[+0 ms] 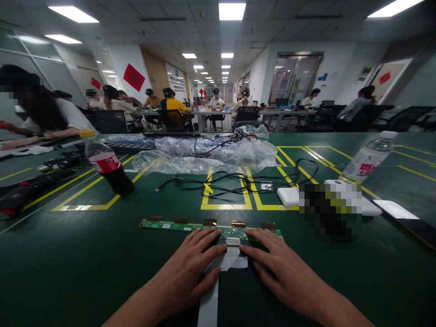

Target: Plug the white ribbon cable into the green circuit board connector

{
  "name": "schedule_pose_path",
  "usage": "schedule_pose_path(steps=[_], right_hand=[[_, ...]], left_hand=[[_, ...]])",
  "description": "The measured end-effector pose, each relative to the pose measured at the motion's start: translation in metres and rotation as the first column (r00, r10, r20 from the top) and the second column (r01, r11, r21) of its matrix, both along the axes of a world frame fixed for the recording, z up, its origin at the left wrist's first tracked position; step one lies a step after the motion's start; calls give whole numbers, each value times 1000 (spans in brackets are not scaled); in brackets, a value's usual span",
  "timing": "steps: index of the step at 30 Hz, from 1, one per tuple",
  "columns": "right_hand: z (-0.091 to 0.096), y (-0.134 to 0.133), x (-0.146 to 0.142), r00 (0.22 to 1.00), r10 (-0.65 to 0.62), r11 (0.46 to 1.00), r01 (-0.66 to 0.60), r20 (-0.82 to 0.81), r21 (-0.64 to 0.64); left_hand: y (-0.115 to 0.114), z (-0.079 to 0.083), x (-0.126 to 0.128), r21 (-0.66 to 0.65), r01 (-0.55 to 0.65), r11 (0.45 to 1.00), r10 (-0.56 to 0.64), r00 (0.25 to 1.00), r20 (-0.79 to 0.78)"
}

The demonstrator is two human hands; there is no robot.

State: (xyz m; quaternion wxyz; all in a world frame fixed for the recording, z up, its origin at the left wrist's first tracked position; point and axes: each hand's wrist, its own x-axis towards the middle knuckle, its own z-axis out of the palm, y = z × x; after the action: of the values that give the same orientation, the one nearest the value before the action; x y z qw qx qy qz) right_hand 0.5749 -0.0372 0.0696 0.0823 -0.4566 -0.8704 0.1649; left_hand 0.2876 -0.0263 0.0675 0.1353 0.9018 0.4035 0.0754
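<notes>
A long narrow green circuit board (170, 225) with gold tabs lies across the green table in front of me. A white flat ribbon cable (218, 281) runs from my side up to a connector (233, 241) at the board's middle. My left hand (194, 268) lies flat just left of the connector, fingers stretched toward the board's edge and thumb against the cable. My right hand (275, 268) lies flat just right of it, fingertips at the board's edge. Neither hand grips anything.
A tilted cola bottle (107, 165) stands at left, a water bottle (369, 159) at right. Clear plastic bags (211, 156) and black cables (238, 181) lie behind the board. White devices (289, 196) and a phone (408, 218) rest at right. People sit at tables beyond.
</notes>
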Motion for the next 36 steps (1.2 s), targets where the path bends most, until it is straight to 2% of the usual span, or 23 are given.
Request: schedule_pose_path(steps=[12, 24, 30, 36], right_hand=[[-1, 0, -3, 999, -19, 1000, 18, -43, -5], [2, -1, -4, 999, -35, 999, 35, -11, 1], [-1, 1, -2, 997, -21, 999, 25, -78, 45], [0, 11, 16, 974, -75, 993, 94, -213, 78]], left_hand=[[-3, -2, -1, -10, -20, 1000, 19, 1000, -10], [-4, 0, -1, -18, -26, 999, 26, 1000, 0], [-3, -2, 2, 21, -36, 999, 35, 999, 29], [6, -1, -11, 76, -140, 987, 136, 989, 53]])
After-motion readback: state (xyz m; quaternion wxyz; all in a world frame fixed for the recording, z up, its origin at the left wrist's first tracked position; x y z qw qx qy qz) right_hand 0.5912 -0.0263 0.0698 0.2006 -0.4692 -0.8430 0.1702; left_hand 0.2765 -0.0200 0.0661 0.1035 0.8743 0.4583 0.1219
